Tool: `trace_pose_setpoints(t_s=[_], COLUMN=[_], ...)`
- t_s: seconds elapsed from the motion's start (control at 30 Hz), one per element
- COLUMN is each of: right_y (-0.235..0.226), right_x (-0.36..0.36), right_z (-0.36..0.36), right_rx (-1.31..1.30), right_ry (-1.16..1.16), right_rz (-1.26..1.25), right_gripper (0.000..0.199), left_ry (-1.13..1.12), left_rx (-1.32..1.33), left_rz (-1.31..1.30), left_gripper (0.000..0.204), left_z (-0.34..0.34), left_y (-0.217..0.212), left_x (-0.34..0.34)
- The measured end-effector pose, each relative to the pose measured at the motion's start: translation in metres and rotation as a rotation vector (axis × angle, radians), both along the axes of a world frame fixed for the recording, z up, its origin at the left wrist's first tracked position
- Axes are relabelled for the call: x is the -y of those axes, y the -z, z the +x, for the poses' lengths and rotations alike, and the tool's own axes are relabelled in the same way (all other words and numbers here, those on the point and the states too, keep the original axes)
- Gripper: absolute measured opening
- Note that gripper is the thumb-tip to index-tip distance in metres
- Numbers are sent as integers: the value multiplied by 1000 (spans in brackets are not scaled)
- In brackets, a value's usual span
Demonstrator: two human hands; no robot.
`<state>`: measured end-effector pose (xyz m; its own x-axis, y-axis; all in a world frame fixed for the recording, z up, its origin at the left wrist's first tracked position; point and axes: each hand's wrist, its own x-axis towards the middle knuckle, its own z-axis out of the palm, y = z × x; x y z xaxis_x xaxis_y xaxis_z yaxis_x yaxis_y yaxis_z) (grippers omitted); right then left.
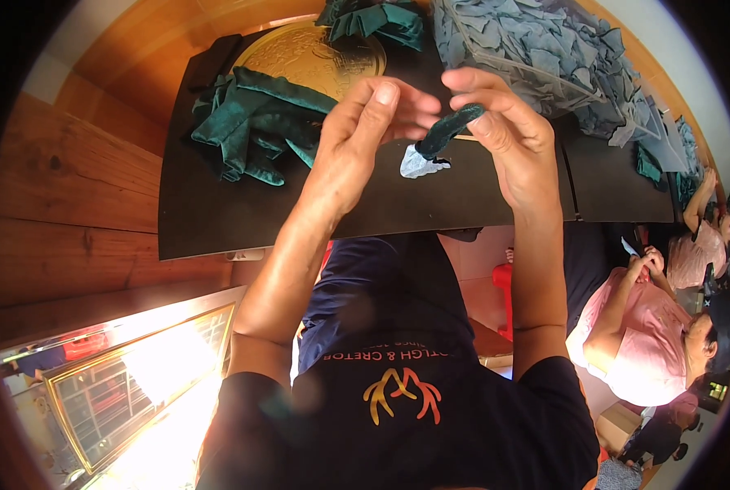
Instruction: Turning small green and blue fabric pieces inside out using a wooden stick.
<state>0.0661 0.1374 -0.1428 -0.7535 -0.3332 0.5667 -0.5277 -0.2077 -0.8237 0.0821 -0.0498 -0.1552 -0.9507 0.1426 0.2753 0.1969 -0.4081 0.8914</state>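
Observation:
My right hand (512, 131) pinches one end of a small, curved dark green velvet strip (447, 131) between thumb and fingers, above the dark table. From the strip's lower end pokes a pale grey-blue scrap of fabric (420, 166); whether the two are joined I cannot tell. My left hand (373, 118) hovers just left of the strip, its thumb and fingers apart, with nothing seen in them. Behind and left of it lies a heap of dark green velvet pieces (247, 131).
A round gold embossed plate (300, 57) lies at the back of the black table (365, 208), beside more green velvet (381, 24). At the back right, a clear plastic bin (536, 73) overflows with grey-blue fabric pieces. People in pink sit at the right.

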Motion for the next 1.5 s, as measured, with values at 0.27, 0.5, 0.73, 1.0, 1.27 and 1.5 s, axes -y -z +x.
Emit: trace_pose_setpoints(t_s=[0.27, 0.5, 0.73, 1.0, 1.27, 1.5], right_y=[7, 50, 105, 48, 50, 57], right_x=[8, -35, -82, -26, 1, 13], right_z=[-17, -21, -17, 33, 41, 47], right_rx=[277, -106, -385, -42, -181, 22], right_ry=[-107, 514, 732, 545, 454, 486], right_rz=[-1, 949, 1295, 616, 548, 395], right_gripper=[28, 27, 17, 8, 9, 11], left_ry=[593, 487, 466, 231, 76, -58], left_rx=[193, 455, 501, 400, 267, 162], left_rz=[238, 751, 874, 746, 598, 538], left_gripper=[35, 25, 22, 19, 21, 22], left_z=[-7, -11, -20, -27, -26, -20], left_y=[18, 27, 33, 38, 36, 34], left_x=[-5, -1, 4, 5, -6, -17])
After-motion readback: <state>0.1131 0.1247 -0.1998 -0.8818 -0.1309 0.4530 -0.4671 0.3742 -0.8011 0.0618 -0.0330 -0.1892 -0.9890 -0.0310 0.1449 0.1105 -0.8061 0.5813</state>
